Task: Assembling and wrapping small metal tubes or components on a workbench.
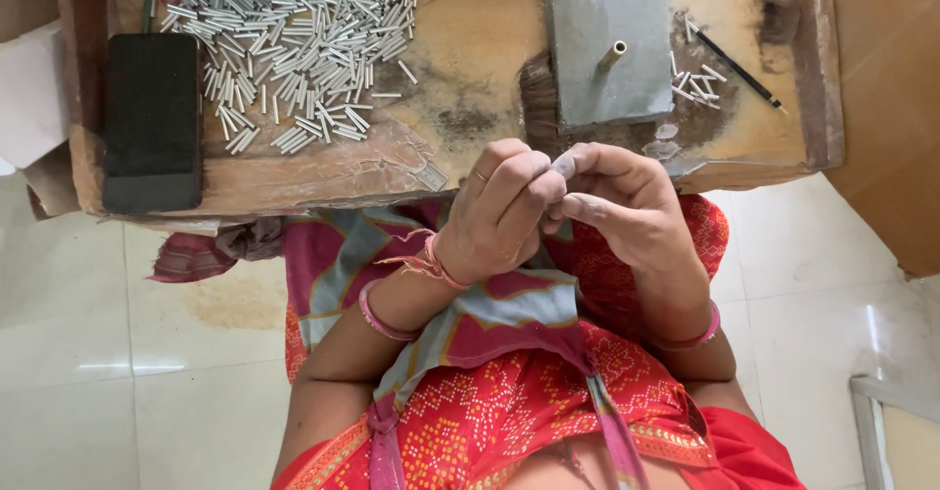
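Observation:
My left hand [499, 211] and my right hand [617, 201] meet fingertip to fingertip just below the near edge of a low wooden work board [460, 49]. Their fingers are curled together, pinching something too small to make out. A big heap of short silver metal tubes [294, 49] lies on the board's left half, well above my left hand. A grey metal block [607, 40] with a brass pin [612, 54] standing up from it sits straight above my hands.
A black rectangular block [152, 123] rests at the board's left end. A few loose tubes [697, 84] and a thin dark pencil-like rod [739, 69] lie right of the grey block. Red patterned cloth [509, 392] covers my lap over a pale tiled floor [127, 353].

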